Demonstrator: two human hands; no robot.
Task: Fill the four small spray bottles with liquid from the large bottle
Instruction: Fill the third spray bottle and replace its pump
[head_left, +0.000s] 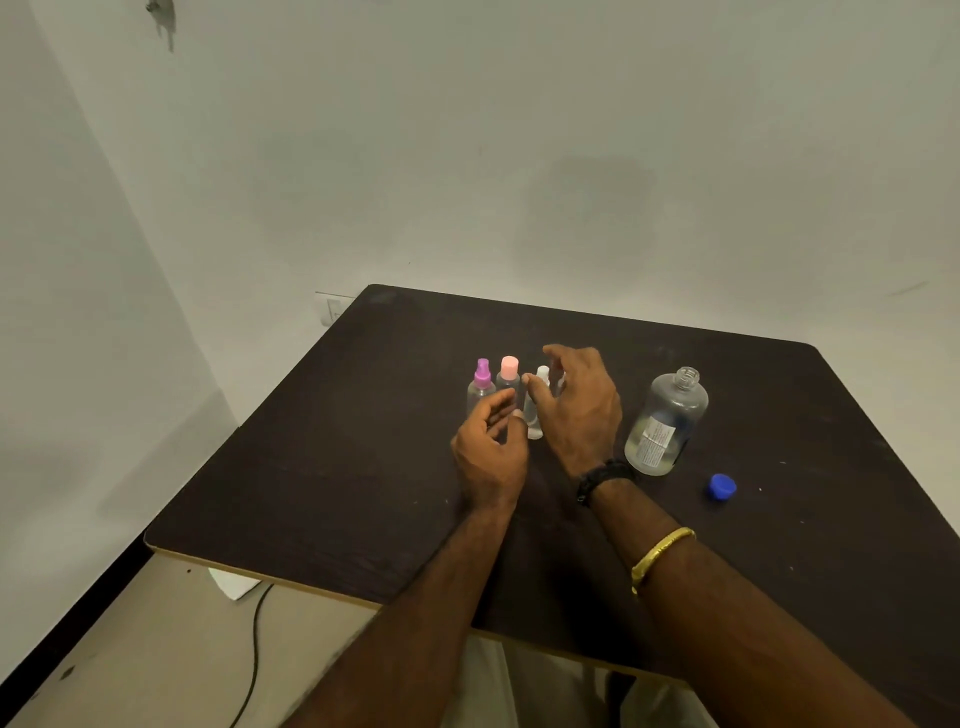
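Three small clear spray bottles stand in a row mid-table: one with a purple sprayer (482, 387), one with a pink cap (508, 376), one with a white top (537, 402). A fourth is hidden, apart from a clear glint behind my right hand's fingers. My right hand (579, 410) hovers around the white-topped bottle, fingers spread, thumb close to its top. My left hand (491, 447) sits just in front of the row, fingers loosely curled and holding nothing. The large clear bottle (667, 423) stands uncapped to the right, with a little liquid in it.
A blue cap (722, 487) lies on the dark table (337, 467) to the right of the large bottle. White walls stand close behind and to the left. A black cable (254, 654) runs on the floor past the table's left edge.
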